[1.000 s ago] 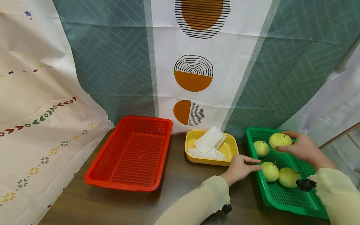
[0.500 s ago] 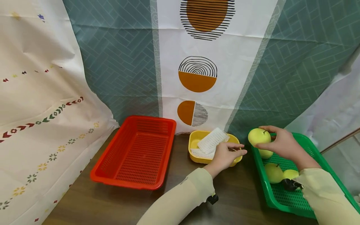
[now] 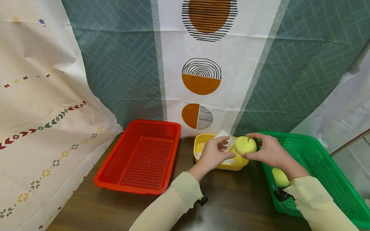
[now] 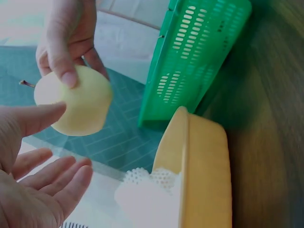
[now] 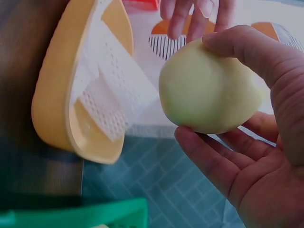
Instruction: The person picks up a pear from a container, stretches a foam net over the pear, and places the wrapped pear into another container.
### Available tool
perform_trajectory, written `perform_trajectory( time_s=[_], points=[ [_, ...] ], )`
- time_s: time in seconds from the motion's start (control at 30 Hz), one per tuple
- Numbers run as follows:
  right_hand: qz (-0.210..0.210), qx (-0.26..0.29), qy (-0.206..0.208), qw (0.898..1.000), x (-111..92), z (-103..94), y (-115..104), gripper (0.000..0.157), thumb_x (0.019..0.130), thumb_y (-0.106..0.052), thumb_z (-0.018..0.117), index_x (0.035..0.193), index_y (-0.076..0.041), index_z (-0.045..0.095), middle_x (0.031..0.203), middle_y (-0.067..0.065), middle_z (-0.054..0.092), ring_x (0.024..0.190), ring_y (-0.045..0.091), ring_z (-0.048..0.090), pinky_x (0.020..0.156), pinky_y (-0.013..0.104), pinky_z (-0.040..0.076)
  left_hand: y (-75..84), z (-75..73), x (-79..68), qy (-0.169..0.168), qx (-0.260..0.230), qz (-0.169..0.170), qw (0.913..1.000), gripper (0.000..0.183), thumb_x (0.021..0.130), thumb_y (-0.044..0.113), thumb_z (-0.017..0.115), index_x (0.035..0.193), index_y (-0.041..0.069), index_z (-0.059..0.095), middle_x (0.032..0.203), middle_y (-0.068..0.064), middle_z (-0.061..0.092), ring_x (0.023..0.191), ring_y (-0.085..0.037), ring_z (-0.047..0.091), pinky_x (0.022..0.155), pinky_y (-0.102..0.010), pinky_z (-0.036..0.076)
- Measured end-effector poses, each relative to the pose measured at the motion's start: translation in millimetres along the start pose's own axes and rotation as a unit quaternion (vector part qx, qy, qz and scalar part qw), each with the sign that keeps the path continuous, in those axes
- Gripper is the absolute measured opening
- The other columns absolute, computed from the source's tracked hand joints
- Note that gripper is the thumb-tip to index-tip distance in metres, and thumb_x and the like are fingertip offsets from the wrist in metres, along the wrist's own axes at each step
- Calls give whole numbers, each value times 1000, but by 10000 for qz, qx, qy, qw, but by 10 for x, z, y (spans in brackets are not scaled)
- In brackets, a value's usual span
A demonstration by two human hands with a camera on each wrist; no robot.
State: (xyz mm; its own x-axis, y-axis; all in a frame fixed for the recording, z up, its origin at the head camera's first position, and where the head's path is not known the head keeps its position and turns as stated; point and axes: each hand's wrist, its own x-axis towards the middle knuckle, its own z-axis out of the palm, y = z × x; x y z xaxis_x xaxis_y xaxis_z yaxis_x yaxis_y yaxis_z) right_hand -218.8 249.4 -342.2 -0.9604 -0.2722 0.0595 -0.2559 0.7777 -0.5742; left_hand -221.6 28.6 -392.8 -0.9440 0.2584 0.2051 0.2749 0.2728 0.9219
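Note:
A yellow-green pear [image 3: 245, 145] with a dark stem is held up by my right hand [image 3: 267, 150], thumb and fingers on opposite sides of it. It overlaps the right end of a small yellow basket [image 3: 235, 167] in the head view. My left hand [image 3: 212, 154] faces the pear from the left with fingers spread and nothing in its grasp. In the left wrist view its thumb overlaps the pear [image 4: 88, 107]. White foam fruit nets [image 5: 109, 78] lie in the yellow basket, partly hidden by the left hand in the head view.
At right stands a green basket [image 3: 326, 179]; another pear [image 3: 279, 177] shows in it beside the right wrist, and the forearm covers part of the inside. A red basket [image 3: 148, 162] is on the left of the brown wooden table [image 3: 228, 199]. Patterned cloth [image 3: 127, 64] hangs behind.
My right hand has carried the pear left, from over the green basket to the yellow one. My left hand has moved left from the green basket's rim to over the yellow basket.

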Motion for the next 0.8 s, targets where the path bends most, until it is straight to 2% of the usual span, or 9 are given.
perform_trajectory(
  time_s=[0.2,0.47,0.63,0.8],
  points=[
    [-233,146,-82,9996,2,144,-93,83,63,-47,83,130,-11,50,118,9,59,93,23,63,64,27,53,6,-117,-71,-500,241,11,9985,74,68,28,84,133,26,51,126,-3,61,105,-18,63,83,-25,52],
    [-382,557,-322,9972,-24,313,-155,85,63,-44,84,133,-13,49,120,3,59,99,23,61,69,26,53,-65,-174,-150,-789,418,46,9960,72,66,35,84,130,21,54,115,9,62,91,-7,63,80,-24,54],
    [-421,714,-440,9956,-41,397,-193,80,62,-45,84,130,-16,51,117,1,59,102,25,60,71,27,54,-141,-240,-188,-894,224,-4,9957,65,65,32,85,124,23,58,111,12,63,89,-7,62,79,-25,53],
    [-572,1243,-598,9888,-59,512,-186,79,62,-34,86,130,-16,52,125,0,55,107,27,60,77,31,56,-233,-313,-222,-937,242,-117,9952,68,62,26,88,123,22,59,111,12,63,89,-9,62,81,-28,53]
  ],
)
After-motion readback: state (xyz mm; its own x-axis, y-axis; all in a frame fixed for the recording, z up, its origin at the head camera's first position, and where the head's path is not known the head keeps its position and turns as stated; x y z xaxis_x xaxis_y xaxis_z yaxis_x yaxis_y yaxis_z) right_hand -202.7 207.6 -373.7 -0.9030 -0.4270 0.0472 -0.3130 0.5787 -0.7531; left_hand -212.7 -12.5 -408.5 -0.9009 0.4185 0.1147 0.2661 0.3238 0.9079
